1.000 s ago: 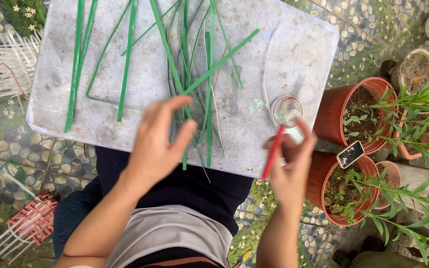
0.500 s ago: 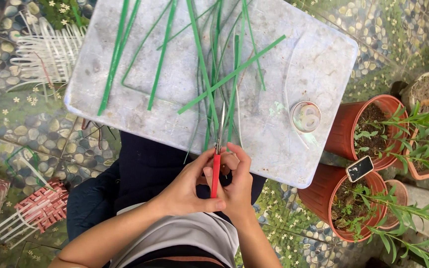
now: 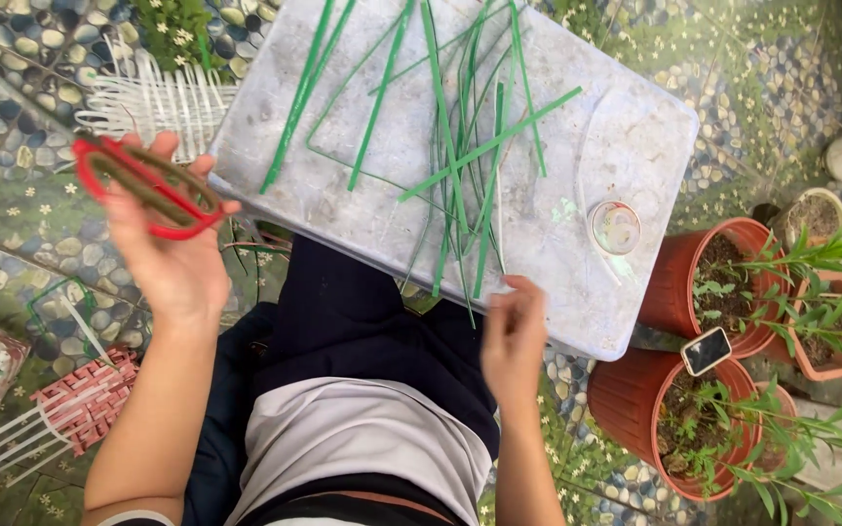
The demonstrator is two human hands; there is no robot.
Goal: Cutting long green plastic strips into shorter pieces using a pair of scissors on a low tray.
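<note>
The left hand (image 3: 170, 255) is raised out to the side over the patterned pebble floor (image 3: 12, 185), palm up, its fingers curled around the red-handled scissors (image 3: 143, 187); the scissors lie across the fingertips, handles toward the outer edge of the view, and the blades are blurred so I cannot tell whether they are apart or together; the right hand (image 3: 513, 336) hangs near the front edge of the pale grey board (image 3: 626, 166), fingers loosely bunched and holding nothing that I can make out, just beside the lower tips of the green strips (image 3: 460, 185); those strips lie scattered on the board, most in a loose bundle running lengthwise near the middle, one crossing them at a slant, and a few more apart toward the far left corner; a small round lid (image 3: 616, 227) sits on the board to the right of the bundle, well apart from both hands; the board rests across the person's lap, above dark trousers and a light shirt; to the right stand terracotta pots (image 3: 708, 292) with thin leafy plants; on the floor to the left lie a white woven lattice piece (image 3: 153, 97) beside the board's corner and a red-and-white woven piece (image 3: 80, 399) near the left elbow.
</note>
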